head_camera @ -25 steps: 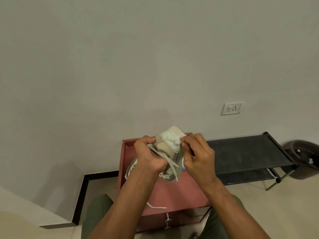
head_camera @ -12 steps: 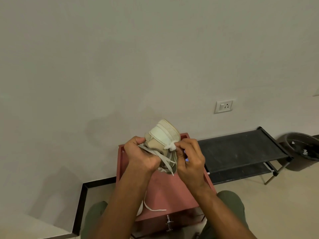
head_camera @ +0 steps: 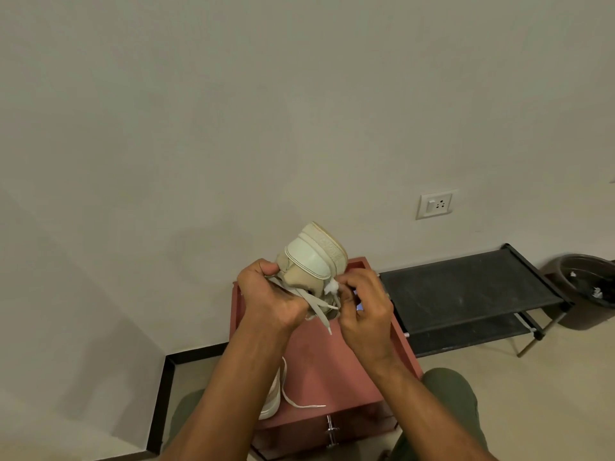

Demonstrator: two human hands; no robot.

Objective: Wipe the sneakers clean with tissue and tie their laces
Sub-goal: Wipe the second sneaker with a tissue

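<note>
I hold a cream and beige sneaker (head_camera: 311,257) up in the air, toe pointing away and upward. My left hand (head_camera: 271,296) grips its upper, with loose flat laces (head_camera: 317,306) hanging from under the fingers. My right hand (head_camera: 364,306) pinches a small wad of white tissue (head_camera: 331,287) against the sneaker's right side. A second sneaker (head_camera: 271,399) lies on the red cabinet below, mostly hidden behind my left forearm, one lace trailing across the top.
A red cabinet (head_camera: 332,371) with a drawer handle stands right in front of my knees. To its right is a low black shoe rack (head_camera: 466,284), and a dark bin (head_camera: 589,281) with scraps sits far right. A wall socket (head_camera: 435,204) is above.
The sneaker has tilted further up, its toe and sole edge now higher. My right hand with the tissue has slid down along the shoe's side. The view shifted slightly.
</note>
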